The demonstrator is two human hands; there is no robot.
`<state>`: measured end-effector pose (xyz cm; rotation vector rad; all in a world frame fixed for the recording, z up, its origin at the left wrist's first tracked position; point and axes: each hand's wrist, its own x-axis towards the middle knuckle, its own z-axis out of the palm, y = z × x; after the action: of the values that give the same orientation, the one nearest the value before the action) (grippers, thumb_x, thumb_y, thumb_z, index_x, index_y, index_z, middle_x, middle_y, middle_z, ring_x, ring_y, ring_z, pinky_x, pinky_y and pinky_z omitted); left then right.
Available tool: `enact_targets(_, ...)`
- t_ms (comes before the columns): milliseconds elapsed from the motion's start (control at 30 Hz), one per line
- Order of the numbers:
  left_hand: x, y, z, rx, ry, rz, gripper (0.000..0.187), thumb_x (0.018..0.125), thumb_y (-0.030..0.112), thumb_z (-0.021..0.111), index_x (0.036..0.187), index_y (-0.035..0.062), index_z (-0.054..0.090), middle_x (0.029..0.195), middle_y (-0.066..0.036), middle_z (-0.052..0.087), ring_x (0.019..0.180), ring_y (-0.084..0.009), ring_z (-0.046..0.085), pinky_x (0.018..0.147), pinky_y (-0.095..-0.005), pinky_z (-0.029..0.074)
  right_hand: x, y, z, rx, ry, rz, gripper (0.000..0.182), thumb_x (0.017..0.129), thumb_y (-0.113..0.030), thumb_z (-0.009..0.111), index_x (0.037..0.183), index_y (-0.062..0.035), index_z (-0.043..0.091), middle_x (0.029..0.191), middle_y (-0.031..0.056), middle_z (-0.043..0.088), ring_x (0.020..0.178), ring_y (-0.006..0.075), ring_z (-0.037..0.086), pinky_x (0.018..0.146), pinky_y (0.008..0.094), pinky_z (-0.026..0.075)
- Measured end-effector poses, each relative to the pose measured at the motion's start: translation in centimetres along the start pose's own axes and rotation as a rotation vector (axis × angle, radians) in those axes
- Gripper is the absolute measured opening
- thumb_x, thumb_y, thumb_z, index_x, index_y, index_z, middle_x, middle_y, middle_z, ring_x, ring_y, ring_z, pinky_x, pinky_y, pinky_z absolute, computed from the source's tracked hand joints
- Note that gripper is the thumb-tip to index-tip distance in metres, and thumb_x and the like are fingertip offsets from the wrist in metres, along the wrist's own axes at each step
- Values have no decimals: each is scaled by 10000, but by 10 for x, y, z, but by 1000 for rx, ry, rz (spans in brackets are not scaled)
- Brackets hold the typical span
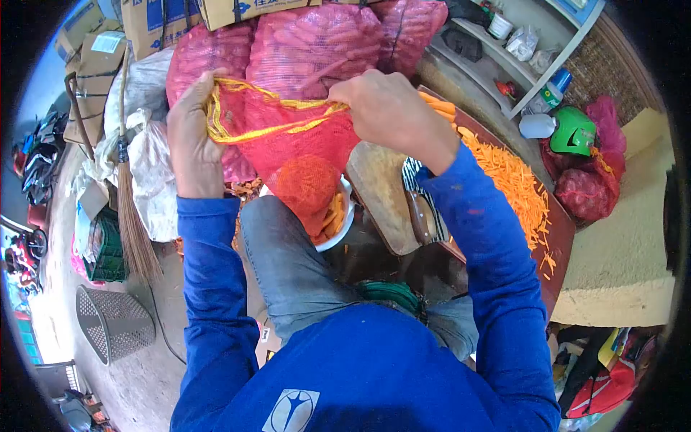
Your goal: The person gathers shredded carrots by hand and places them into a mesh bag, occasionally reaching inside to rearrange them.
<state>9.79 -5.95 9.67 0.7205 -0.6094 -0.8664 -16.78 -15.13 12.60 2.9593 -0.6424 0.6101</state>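
A red mesh bag with a yellow-trimmed mouth is stretched between my two hands. My left hand grips the trim at the left end, thumb side up. My right hand is closed on the other end of the trim, knuckles toward the camera. The bag's lower part hangs over a white basin, and orange shows through the mesh there. Peeled carrot pieces lie in the basin, partly covered by the bag. Beside the basin leans a worn wooden board, close below my right forearm.
Shredded carrot is heaped on a reddish-brown table at right. Full pink mesh sacks stand ahead, with cardboard boxes behind. A broom and a grey plastic basket are at left. A green helmet sits at right.
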Motion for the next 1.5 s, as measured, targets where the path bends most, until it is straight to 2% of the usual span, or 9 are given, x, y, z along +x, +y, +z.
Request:
enact_targets(100,8,-6,-6,25,-121,-5,241,1002,146,583,1051,-70,678,921,-128,706,805,-191,698,727,-298,583,-14,6,1,-48,73,-7,213,791,-61,577,957,-112,700,849,186,695,857,377,689,701,494,553)
enact_targets(267,-6,-49,14,177,17,-35,227,974,94,612,1132,-57,672,971,-100,710,839,-149,678,763,-260,545,-35,32,47,-212,-361,13,235,785,-87,633,1014,-55,674,928,170,695,934,340,680,860,469,524)
enact_targets(467,-57,-81,11,424,-86,-115,264,955,72,628,1181,-62,652,981,-63,705,842,-101,656,753,-238,524,-80,2,56,-12,-202,-109,289,792,-113,647,1070,-41,615,1221,189,583,1142,364,576,1031,474,402)
enact_targets(667,-71,-95,-2,387,-59,-119,198,987,125,602,1062,-30,701,883,-36,711,731,-80,632,669,-221,498,-124,-56,33,94,101,-69,352,822,-112,593,1173,-86,610,1261,178,551,1200,351,523,1028,508,377)
enact_targets(833,-52,-99,6,171,-67,-173,197,1021,129,547,1067,-14,675,973,-74,722,829,-139,688,745,-262,554,-168,-43,40,-23,171,144,415,840,-145,610,1255,-135,610,1333,194,499,1209,375,500,1022,513,373)
enact_targets(933,-48,-88,32,61,-225,-163,294,1013,96,535,1259,-55,592,1173,-147,686,1046,-213,681,944,-329,538,-207,-27,40,207,348,378,526,821,-215,716,1317,-97,585,1321,219,520,1175,425,522,992,509,406)
enact_targets(1067,-63,-83,48,62,-229,-175,363,1008,89,544,1339,-60,538,1259,-149,656,1138,-229,646,1035,-376,488,-300,34,42,-44,369,724,611,823,-215,739,1370,-37,533,1316,233,572,1263,404,511,1041,485,411)
enact_targets(1333,-82,-78,13,-90,38,-454,273,991,84,579,1237,-29,606,1213,-150,681,1120,-248,657,1001,-393,514,-464,160,20,-247,114,1364,894,846,-555,696,1478,-7,383,1464,283,397,1308,477,446,1094,522,363)
enact_targets(1500,-83,-67,5,8,-59,-398,263,1010,108,558,1223,-36,613,1226,-158,673,1118,-238,660,989,-407,530,-450,242,31,14,145,1306,999,836,-665,642,1532,-25,317,1527,311,326,1419,462,326,1158,510,288)
